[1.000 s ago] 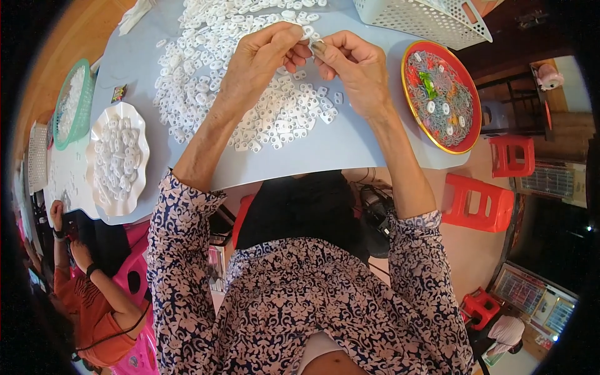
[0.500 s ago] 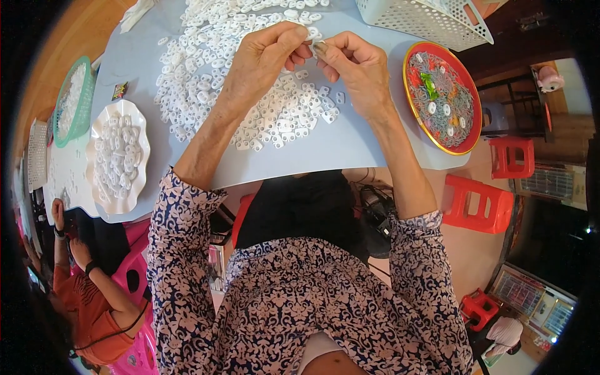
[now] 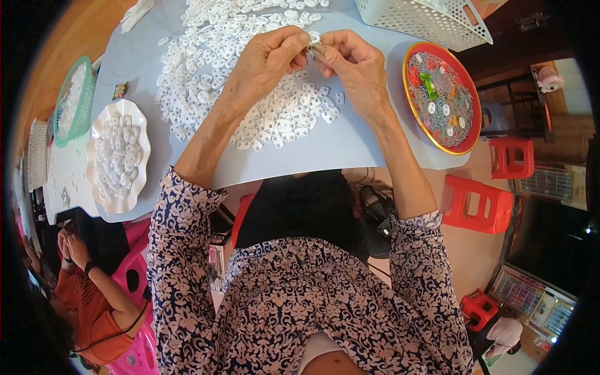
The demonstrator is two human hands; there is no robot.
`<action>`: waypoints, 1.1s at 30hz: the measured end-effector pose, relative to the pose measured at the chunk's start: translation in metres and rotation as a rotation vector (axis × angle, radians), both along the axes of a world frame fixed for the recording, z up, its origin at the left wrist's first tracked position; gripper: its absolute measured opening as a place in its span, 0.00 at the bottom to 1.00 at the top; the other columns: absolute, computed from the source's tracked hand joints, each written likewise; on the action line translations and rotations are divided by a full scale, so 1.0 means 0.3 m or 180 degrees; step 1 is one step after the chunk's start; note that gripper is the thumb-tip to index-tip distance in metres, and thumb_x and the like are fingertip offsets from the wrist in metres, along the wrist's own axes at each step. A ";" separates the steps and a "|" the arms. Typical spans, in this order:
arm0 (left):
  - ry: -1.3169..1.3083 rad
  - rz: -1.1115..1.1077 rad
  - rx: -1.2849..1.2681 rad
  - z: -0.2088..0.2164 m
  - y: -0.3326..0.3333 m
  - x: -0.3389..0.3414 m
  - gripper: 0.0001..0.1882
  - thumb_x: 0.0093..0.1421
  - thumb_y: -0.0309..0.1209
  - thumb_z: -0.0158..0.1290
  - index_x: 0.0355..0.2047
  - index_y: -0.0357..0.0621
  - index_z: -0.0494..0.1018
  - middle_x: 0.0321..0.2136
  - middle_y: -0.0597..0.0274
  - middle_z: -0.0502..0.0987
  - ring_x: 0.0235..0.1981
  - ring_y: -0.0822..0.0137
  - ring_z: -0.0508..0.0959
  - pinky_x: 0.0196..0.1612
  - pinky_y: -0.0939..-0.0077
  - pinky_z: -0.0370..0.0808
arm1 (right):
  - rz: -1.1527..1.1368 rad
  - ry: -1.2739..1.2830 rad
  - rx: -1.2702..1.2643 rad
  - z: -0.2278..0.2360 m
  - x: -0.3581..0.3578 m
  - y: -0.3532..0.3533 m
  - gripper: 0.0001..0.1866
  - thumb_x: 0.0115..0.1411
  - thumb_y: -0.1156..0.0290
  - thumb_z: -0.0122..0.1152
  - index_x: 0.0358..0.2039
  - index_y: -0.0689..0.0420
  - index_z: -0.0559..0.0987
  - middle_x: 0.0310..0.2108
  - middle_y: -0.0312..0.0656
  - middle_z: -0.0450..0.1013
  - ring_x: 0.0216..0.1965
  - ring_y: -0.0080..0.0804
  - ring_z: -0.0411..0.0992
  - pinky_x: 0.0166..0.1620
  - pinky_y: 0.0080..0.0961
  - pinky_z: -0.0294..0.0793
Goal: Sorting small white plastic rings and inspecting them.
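Over the far part of the table, both my hands meet at a small white plastic piece (image 3: 314, 38) with a rounded end. My left hand (image 3: 265, 61) pinches it between thumb and forefinger. The closed thumb and fingers of my right hand (image 3: 357, 67) press against its other side; whether they also hold a smaller part is hidden. Beneath and left of my hands spreads a big heap of white oval plastic pieces (image 3: 190, 94) with holes. To the right of my right hand lies a red round tray (image 3: 472, 134) with a gold rim, holding thin grey parts, several white pieces and a green wrapper (image 3: 429, 86).
A white scalloped dish (image 3: 145, 164) of white pieces sits at the left, beside a green basket (image 3: 89, 103). A white perforated basket (image 3: 431, 31) stands far right. Red stools (image 3: 478, 203) are on the floor at right. Another person in orange (image 3: 103, 319) sits lower left.
My right fingertips have closed in on the white piece, which my left hand has lowered slightly. At lower left, the other person's hands have come together.
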State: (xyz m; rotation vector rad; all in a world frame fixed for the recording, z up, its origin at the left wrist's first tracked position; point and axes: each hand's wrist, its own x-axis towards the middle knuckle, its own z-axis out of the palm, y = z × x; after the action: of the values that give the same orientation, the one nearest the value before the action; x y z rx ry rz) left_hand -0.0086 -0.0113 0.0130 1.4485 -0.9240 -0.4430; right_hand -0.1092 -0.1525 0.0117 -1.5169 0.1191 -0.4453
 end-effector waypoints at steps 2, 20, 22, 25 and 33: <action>0.0052 -0.0025 0.0074 0.001 0.003 0.003 0.16 0.65 0.38 0.45 0.31 0.39 0.74 0.20 0.69 0.71 0.24 0.78 0.70 0.31 0.83 0.70 | -0.0035 -0.0143 0.0009 0.006 0.000 0.006 0.10 0.57 0.75 0.60 0.39 0.63 0.75 0.25 0.35 0.72 0.25 0.17 0.66 0.30 0.12 0.67; 0.0314 -0.0148 0.0016 -0.011 -0.007 -0.025 0.15 0.65 0.35 0.42 0.30 0.38 0.72 0.23 0.67 0.73 0.26 0.77 0.72 0.30 0.84 0.71 | -0.0539 -0.0649 -0.1583 -0.002 0.013 0.021 0.12 0.46 0.77 0.67 0.34 0.59 0.78 0.22 0.35 0.72 0.21 0.17 0.70 0.26 0.15 0.72; 0.0291 -0.0185 0.0009 -0.010 -0.007 -0.025 0.14 0.65 0.35 0.42 0.31 0.37 0.72 0.23 0.67 0.73 0.26 0.77 0.72 0.30 0.84 0.71 | -0.0615 -0.0679 -0.1901 0.021 0.002 0.026 0.11 0.46 0.77 0.67 0.32 0.60 0.77 0.23 0.38 0.74 0.22 0.22 0.72 0.27 0.18 0.73; 0.0314 -0.0013 0.0070 -0.003 -0.014 -0.043 0.14 0.65 0.35 0.42 0.31 0.37 0.72 0.23 0.68 0.72 0.26 0.78 0.72 0.30 0.84 0.71 | -0.0670 -0.0712 -0.2208 0.016 0.002 0.009 0.12 0.46 0.76 0.67 0.32 0.61 0.76 0.24 0.40 0.73 0.22 0.26 0.73 0.27 0.20 0.74; 0.0370 0.0011 0.0118 0.003 -0.020 -0.055 0.14 0.64 0.34 0.42 0.30 0.37 0.72 0.22 0.67 0.72 0.25 0.78 0.70 0.29 0.84 0.69 | -0.0681 -0.0788 -0.2544 0.023 -0.006 0.003 0.11 0.48 0.75 0.67 0.32 0.61 0.76 0.23 0.38 0.73 0.23 0.24 0.72 0.28 0.19 0.72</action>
State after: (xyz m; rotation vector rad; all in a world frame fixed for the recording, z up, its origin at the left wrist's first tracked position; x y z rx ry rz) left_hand -0.0252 -0.0173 0.0140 1.4421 -0.8239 -0.5387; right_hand -0.1111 -0.1515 0.0187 -2.2208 -0.1095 -0.9205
